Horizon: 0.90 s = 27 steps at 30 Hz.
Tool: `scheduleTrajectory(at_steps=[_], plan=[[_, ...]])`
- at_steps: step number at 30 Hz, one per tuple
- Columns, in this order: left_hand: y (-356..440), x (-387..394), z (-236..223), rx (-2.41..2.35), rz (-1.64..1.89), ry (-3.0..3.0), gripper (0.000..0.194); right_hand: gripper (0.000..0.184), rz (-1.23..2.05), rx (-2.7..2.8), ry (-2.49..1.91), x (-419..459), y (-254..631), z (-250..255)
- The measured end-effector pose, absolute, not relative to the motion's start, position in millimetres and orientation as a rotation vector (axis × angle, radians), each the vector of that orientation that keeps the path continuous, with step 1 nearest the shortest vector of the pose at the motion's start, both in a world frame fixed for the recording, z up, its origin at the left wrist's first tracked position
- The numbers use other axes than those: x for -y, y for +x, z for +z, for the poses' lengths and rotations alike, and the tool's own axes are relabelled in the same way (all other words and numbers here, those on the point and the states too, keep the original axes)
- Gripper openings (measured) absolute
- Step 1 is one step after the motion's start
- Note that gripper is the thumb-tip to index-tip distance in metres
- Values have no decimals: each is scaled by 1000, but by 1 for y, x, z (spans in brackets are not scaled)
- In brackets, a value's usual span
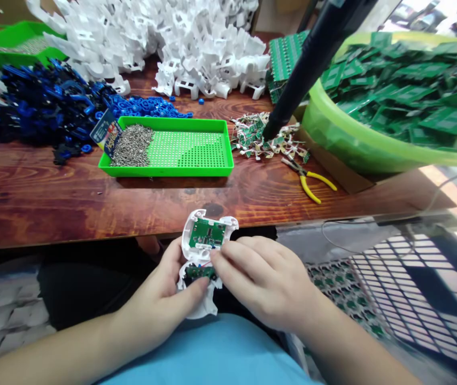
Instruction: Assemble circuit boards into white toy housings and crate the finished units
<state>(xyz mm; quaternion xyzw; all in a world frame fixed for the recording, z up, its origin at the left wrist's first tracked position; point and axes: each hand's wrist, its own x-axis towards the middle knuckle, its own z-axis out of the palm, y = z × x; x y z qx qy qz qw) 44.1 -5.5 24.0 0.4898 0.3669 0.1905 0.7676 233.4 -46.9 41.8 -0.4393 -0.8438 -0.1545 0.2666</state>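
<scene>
A white plastic housing (188, 241) with a green circuit board (207, 232) in its upper part is held in front of my lap, just off the table's front edge. Lower in the housing sits a smaller dark green board (199, 272). My left hand (172, 291) grips the housing from the left, its thumb lying over the lower board. From the right, my right hand (264, 278) has its fingers pinched together at the housing's middle, by a thin red wire. Whatever is between those fingertips is hidden.
On the wooden table, a green tray (166, 172) holds screws. Yellow-handled pliers (308, 182) lie right of it, near small wired boards (252, 136). White housings (212, 53) and blue-black parts (47, 101) are heaped behind. A yellow-green basin (332, 128) of circuit boards stands right, beside a black post (304, 64).
</scene>
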Motion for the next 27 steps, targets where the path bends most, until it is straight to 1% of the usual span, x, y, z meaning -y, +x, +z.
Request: scheduleTrajectory(at_steps=[7,13,17,22,27], plan=[[45,13,18,-833,464,1131,44,23,-395,2277,-1239,48,228,35],[42,17,11,-805,548,1324,39,20,-311,2170,-1143,50,220,24],[41,18,10,-814,583,1400,35,19,-255,2055,-1168,52,218,21],[41,18,10,-809,576,1404,31,20,-191,2096,-1104,50,217,18],[42,16,9,-797,593,1421,35,18,-170,2076,-1120,51,218,17]])
